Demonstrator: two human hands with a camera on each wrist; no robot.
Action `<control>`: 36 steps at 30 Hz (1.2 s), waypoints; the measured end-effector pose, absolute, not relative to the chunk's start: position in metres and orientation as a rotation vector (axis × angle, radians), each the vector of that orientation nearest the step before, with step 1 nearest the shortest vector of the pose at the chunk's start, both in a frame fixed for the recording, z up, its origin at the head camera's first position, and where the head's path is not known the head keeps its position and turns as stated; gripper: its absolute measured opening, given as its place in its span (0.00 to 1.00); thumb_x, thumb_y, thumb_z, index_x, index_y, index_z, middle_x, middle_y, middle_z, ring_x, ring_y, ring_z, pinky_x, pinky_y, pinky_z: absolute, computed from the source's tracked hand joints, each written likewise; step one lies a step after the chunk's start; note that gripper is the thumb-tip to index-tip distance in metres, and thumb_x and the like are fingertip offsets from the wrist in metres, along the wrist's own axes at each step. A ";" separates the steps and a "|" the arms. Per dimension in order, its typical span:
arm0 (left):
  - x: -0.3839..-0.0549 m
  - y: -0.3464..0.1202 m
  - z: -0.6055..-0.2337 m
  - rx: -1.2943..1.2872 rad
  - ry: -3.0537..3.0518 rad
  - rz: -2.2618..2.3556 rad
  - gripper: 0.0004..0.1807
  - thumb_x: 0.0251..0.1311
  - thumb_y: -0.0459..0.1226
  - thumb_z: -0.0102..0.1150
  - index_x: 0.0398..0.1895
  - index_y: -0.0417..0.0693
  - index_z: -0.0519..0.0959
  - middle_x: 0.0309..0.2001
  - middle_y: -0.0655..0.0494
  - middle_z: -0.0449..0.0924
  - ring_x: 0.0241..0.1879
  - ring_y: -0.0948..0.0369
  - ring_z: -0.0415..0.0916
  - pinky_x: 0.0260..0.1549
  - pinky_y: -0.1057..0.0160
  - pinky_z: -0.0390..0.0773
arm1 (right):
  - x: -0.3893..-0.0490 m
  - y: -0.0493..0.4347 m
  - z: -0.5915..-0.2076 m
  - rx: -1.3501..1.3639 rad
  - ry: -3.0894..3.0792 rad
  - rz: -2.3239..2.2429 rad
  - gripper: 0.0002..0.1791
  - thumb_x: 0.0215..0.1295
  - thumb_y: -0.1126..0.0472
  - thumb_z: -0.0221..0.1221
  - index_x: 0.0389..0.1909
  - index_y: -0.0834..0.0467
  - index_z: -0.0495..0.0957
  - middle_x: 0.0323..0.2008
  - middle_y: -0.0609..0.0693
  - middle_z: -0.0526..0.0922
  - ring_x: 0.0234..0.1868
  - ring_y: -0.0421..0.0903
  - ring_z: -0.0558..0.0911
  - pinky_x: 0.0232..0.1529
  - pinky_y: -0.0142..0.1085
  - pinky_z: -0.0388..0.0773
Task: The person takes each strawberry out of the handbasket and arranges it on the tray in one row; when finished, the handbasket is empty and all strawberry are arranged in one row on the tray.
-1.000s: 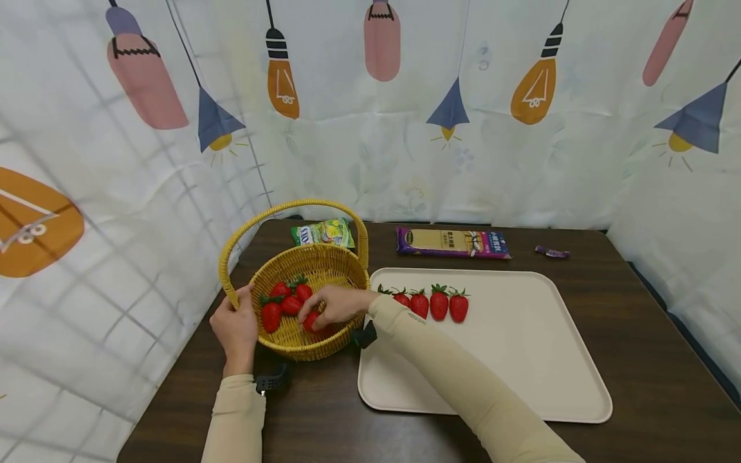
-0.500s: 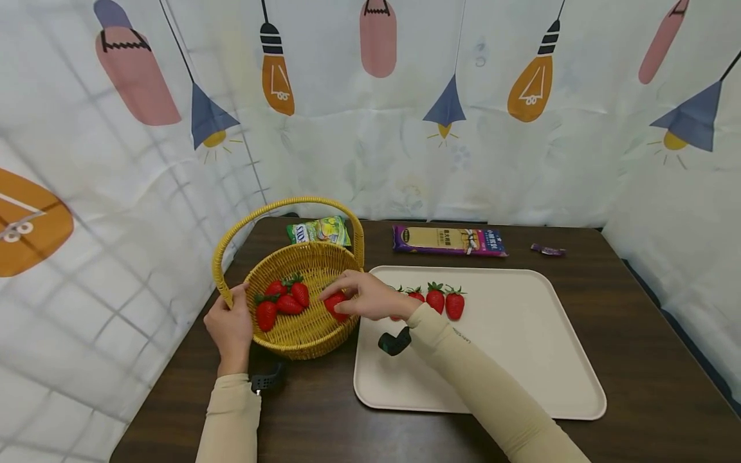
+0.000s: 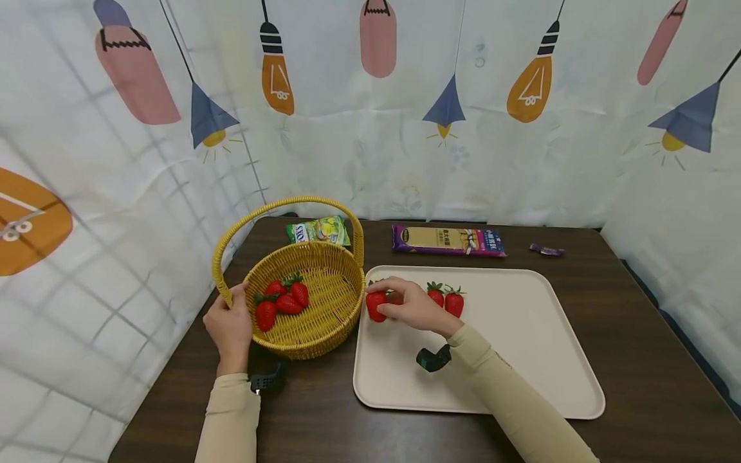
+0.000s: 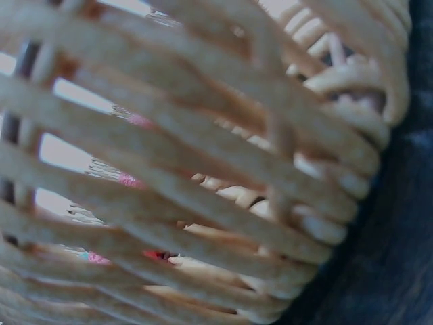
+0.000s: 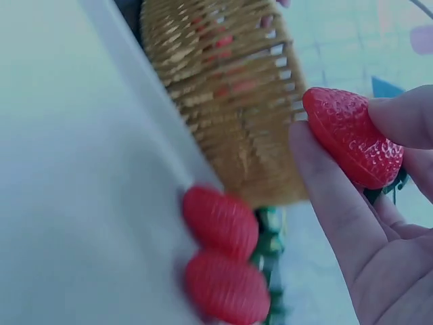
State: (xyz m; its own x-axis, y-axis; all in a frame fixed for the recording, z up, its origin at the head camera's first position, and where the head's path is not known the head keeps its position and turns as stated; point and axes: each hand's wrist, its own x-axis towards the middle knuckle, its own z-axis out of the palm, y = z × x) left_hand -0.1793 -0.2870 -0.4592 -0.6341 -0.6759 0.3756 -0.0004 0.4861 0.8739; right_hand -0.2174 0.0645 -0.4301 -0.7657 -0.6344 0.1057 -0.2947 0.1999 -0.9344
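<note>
Apparently, the left hand point(image 3: 228, 331) is clamped on the basket point(image 3: 336, 289) beside the handle point(image 3: 217, 264), to keep it steady. To its right, the right hand point(image 3: 413, 307) pinches a strawberry point(image 3: 375, 308) over the tray point(image 3: 492, 370), thumb and fingers apart only by this fruit. Right of this grip, tray berries point(image 3: 454, 304) lie side by side, perhaps for neatness; to its left are basket berries point(image 3: 288, 304).

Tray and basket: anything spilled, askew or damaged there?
Nothing stands out. The strawberries in the basket lie loosely at its left side, the visible row on the tray looks even, and I see none spilled on the table. The right hand hides part of that row.
</note>
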 end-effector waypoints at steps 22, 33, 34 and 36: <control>-0.179 -0.288 -0.457 0.551 -2.004 -1.160 0.23 0.70 0.52 0.48 0.44 0.49 0.88 0.26 0.40 0.81 0.16 0.62 0.59 0.20 0.66 0.59 | -0.211 0.176 -0.458 -0.388 2.416 -1.829 0.24 0.65 0.63 0.62 0.62 0.62 0.73 0.58 0.59 0.74 0.43 0.54 0.79 0.40 0.38 0.81; -0.180 -0.288 -0.457 0.556 -2.006 -1.164 0.21 0.69 0.50 0.49 0.44 0.49 0.88 0.21 0.50 0.79 0.16 0.63 0.60 0.18 0.66 0.58 | -0.215 0.224 -0.472 -0.239 2.506 -1.838 0.26 0.67 0.60 0.61 0.64 0.64 0.71 0.59 0.62 0.72 0.42 0.41 0.81 0.42 0.28 0.78; -0.180 -0.287 -0.457 0.554 -2.003 -1.164 0.20 0.69 0.49 0.49 0.44 0.49 0.88 0.24 0.46 0.81 0.16 0.63 0.60 0.19 0.66 0.59 | -0.215 0.227 -0.473 -0.216 2.518 -1.822 0.26 0.67 0.59 0.61 0.64 0.63 0.71 0.59 0.62 0.72 0.42 0.41 0.81 0.42 0.28 0.78; -0.180 -0.287 -0.457 0.550 -1.996 -1.163 0.19 0.69 0.48 0.50 0.44 0.48 0.88 0.28 0.42 0.83 0.17 0.64 0.61 0.20 0.66 0.59 | -0.215 0.231 -0.475 -0.168 2.529 -1.795 0.26 0.67 0.58 0.61 0.64 0.62 0.71 0.59 0.62 0.71 0.43 0.42 0.80 0.42 0.28 0.78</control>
